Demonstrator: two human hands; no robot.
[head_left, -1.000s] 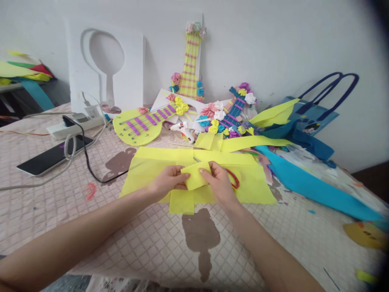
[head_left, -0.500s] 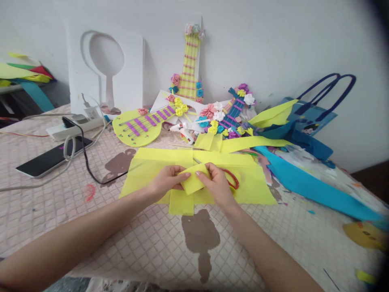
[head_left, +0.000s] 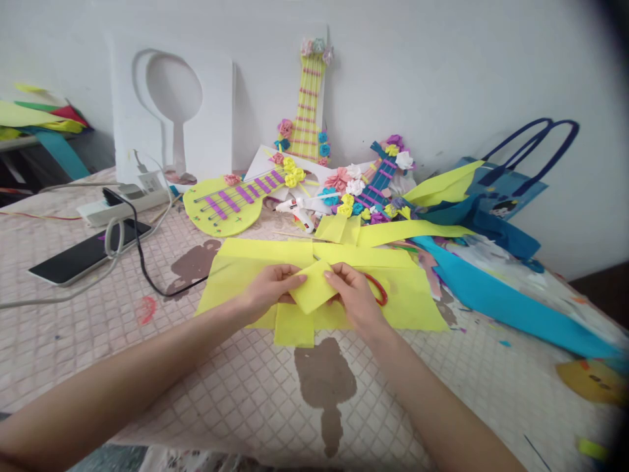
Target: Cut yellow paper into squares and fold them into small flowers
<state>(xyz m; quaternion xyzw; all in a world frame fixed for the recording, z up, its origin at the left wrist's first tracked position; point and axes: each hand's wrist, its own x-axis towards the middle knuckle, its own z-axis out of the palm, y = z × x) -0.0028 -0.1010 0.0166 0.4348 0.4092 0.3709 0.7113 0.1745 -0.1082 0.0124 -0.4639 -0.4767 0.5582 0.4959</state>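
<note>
Two bare hands meet in the middle of the head view, and between them is a small yellow piece (head_left: 314, 288), raised over a wide yellow sheet (head_left: 236, 278) on the table (head_left: 206, 406). This piece looks almost square, so a long axis is difficult to name; it is turned like a diamond. One corner points away from the person and a little to the right, the opposite corner points back toward the person, and the other two go toward the hands.

The left hand (head_left: 275, 288) pinches the left corner: its thumb lies on the upper face, pointing right, and the other fingers are bent behind. The right hand (head_left: 354, 295) pinches the right side in a similar way, with its thumb pointing left and away from the person. Both pinches are closed, with only the piece in them. The forearms come from the two lower corners and slope inward.

Below, the sheet has its long axis from left to right, while a yellow strip (head_left: 293, 333) crosses its near edge, pointing toward the person. Scissors (head_left: 378, 290) with a red handle lie beside the right hand, partly hidden.
</note>
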